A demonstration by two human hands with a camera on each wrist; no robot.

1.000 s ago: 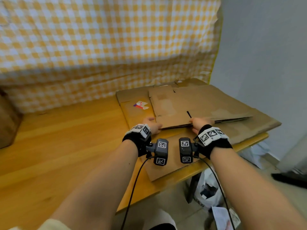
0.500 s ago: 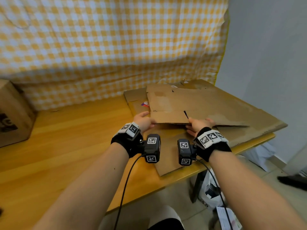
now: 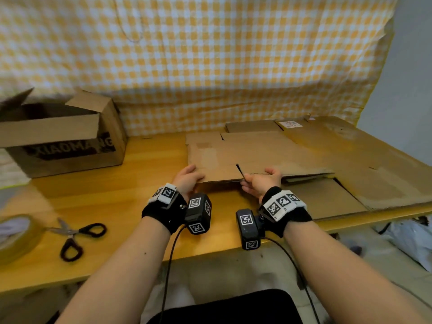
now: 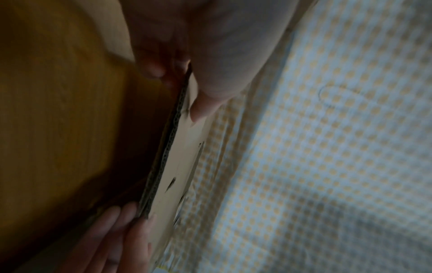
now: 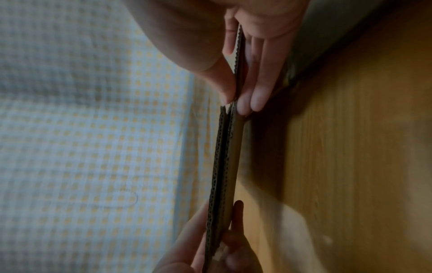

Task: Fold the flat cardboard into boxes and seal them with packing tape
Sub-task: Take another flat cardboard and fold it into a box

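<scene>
A flattened brown cardboard box [image 3: 245,157] is held by its near edge just above the wooden table [image 3: 112,190]. My left hand [image 3: 188,177] pinches the left near corner, thumb on top and fingers underneath. My right hand [image 3: 261,181] pinches the near edge beside a slit between flaps. In the left wrist view my left hand [image 4: 187,88] squeezes the corrugated edge [image 4: 163,157]. The right wrist view shows my right hand [image 5: 236,99] clamping two layers of the cardboard edge [image 5: 222,162]. A roll of packing tape [image 3: 16,237] lies at the table's near left.
Black-handled scissors [image 3: 74,235] lie beside the tape. An assembled open cardboard box [image 3: 63,134] stands at the back left. More flat cardboard sheets [image 3: 350,160] are stacked on the right half of the table. A yellow checked cloth [image 3: 198,61] hangs behind.
Both hands have drawn the flat cardboard leftward off the stack toward the table's middle. The view has swung left, bringing the open box, scissors and tape into sight.
</scene>
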